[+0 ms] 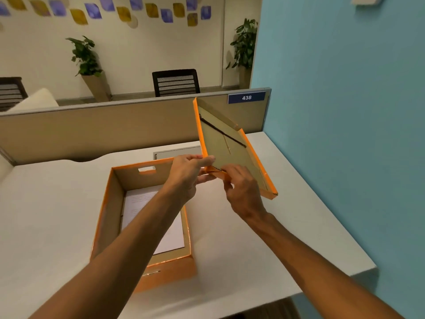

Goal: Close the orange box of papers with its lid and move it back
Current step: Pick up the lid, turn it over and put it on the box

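Tabletop [264,238]: white, carries the orange box [165,272], open, w/ papers [170,233] lying flat inside. We note the lid [230,146] held in the air, up and to the right of the box, tilted, brown inner face toward us. Left hand [186,176] pinches lid's near corner; right hand [243,192] grips the near edge just beside it. Fingers of both closed on the lid.
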